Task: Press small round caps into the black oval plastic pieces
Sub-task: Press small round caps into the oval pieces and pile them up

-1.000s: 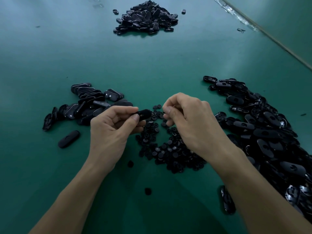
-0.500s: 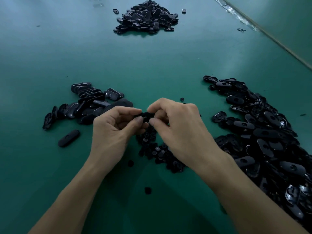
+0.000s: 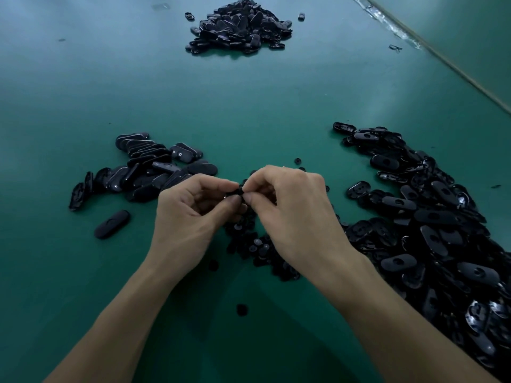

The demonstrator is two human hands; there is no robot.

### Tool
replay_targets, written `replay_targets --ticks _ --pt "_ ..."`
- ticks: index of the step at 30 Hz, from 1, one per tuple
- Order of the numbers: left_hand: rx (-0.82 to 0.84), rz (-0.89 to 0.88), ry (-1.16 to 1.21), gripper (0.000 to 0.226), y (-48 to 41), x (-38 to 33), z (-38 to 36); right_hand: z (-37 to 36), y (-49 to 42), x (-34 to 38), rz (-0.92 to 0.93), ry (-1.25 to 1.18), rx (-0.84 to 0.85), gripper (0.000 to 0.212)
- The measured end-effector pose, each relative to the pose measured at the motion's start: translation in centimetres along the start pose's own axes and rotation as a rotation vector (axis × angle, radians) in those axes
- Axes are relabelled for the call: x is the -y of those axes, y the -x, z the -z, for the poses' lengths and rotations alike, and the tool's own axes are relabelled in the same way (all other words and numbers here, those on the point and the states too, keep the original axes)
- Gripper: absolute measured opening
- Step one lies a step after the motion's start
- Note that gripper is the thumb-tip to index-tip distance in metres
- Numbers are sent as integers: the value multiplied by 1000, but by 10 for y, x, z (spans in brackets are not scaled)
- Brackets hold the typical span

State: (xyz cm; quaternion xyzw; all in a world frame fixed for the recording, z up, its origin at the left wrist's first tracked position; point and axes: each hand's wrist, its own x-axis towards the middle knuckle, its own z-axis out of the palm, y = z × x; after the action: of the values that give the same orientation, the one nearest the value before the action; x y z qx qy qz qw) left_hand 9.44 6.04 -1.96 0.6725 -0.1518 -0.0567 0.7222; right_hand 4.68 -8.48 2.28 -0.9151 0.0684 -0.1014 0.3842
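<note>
The green desk (image 3: pixel 249 106) is being seen across the whole frame. Its biggest load, the right pile (image 3: pixel 442 230) of black ovals, is being spread down the right edge from mid-height to the lower right corner. The far pile (image 3: pixel 240 26) is being seen at top centre, well apart from the rest. The left pile (image 3: pixel 146 170), partly stacked in rows, is being seen at centre left.

The left grip (image 3: pixel 188 217) and the right grip (image 3: pixel 293 214) are being held together at frame centre, fingertips touching. Beneath and between them the caps (image 3: pixel 254 244) are being seen in a loose heap, partly hidden by the right grip. A lone oval (image 3: pixel 112 224) is being seen flat just below the left pile.

The oval (image 3: pixel 235 192) is being pinched between the thumb and curled forefinger of the left grip, above the heap; only its right end is being shown. The right grip, fingers curled, is being closed by thumb and forefinger on that end. Whether a cap is being held under those tips cannot be told.

The oval is being held directly between the two grips, its long axis seemingly running left to right across the frame. Both grips are touching it and the left is bearing it. The step is being judged as seating a cap, so the push would be made by the right grip leftward against the left's support. Stray caps (image 3: pixel 242 309) are being seen on bare desk below the grips.
</note>
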Motion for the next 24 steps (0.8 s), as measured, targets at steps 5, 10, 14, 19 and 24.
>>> replay_targets --ticks 5,10,14,19,24 --pt "-1 12 1 15 0 -2 -1 -2 1 3 -16 -4 5 13" --pt "17 15 -20 16 1 -2 1 -3 2 6 -29 -25 14 11" --pt "40 12 -36 18 0 -3 2 -4 2 8 -36 -3 11 13" --pt "65 -45 -174 25 1 0 2 -4 4 10 -34 25 55 12" --pt "36 -98 -257 14 0 2 1 -2 6 14 -20 92 100 20"
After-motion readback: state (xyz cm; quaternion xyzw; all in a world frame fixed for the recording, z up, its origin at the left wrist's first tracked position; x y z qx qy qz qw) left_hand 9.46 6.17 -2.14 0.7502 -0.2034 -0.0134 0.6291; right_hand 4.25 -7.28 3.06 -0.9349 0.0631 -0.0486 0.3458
